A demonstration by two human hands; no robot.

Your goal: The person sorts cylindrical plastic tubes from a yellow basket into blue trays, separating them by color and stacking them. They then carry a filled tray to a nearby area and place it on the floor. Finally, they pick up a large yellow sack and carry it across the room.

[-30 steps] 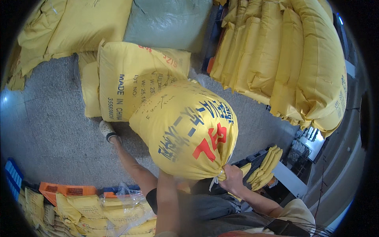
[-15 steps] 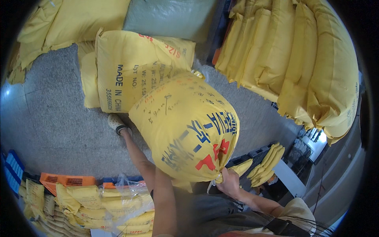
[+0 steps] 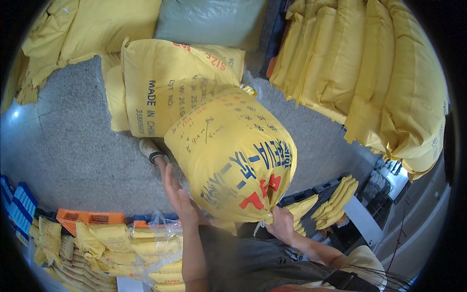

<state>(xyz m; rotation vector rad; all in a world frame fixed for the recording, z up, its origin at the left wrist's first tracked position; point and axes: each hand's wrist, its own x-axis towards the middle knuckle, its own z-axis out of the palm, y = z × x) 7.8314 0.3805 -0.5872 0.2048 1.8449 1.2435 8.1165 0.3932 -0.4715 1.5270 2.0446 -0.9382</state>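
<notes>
A full yellow woven sack [image 3: 219, 155] with blue and red print leans toward me, its gathered neck tied with white string. My right hand [image 3: 281, 226] is closed round that tied neck. Beside the sack's left flank is my left hand [image 3: 181, 197], its fingers stretched out and holding nothing; whether it touches the sack I cannot tell. Behind, partly covered by this sack, stands another printed yellow sack [image 3: 151, 92]. A foot in a pale clog [image 3: 150, 150] rests on the floor at its base.
Stacked yellow sacks [image 3: 360, 68] rise at the far right, and a large pale green sack [image 3: 209, 22] lies at the back. An orange pallet [image 3: 90, 216] and more piled sacks [image 3: 112, 243] stand at the lower left, near a blue pallet [image 3: 22, 202]. Grey floor [image 3: 73, 141] shows between.
My left hand, hidden earlier behind the sack, now shows beside its left flank with fingers extended. My right hand keeps its grip on the neck; the sack has barely moved.
</notes>
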